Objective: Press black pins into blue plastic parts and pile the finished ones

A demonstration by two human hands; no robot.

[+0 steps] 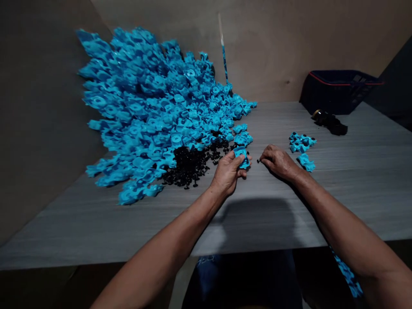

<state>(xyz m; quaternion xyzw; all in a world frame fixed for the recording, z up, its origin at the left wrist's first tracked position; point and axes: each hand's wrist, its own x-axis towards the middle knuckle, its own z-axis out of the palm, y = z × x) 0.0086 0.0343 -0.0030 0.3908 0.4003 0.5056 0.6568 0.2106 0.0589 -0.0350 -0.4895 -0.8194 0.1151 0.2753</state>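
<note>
My left hand (227,171) is closed around a bright blue plastic toy body (241,157), thumb on top, above the table. To its right, my right hand (278,161) pinches a small black wheel axle (258,161) at its fingertips, a short gap from the toy body. A heap of loose black wheel axles (189,165) lies left of my left hand. Behind and beyond it rises a large pile of blue toy bodies (151,98). Right of my right hand sit a few blue bodies with black wheels on them (301,142) and another blue body (306,163).
A dark basket with a red line at its rim (341,83) stands at the back right. In front of it lies a black object with a gold-coloured ring (330,122), its kind unclear. Wooden panels (264,51) border the grey table (128,231) at the back and left.
</note>
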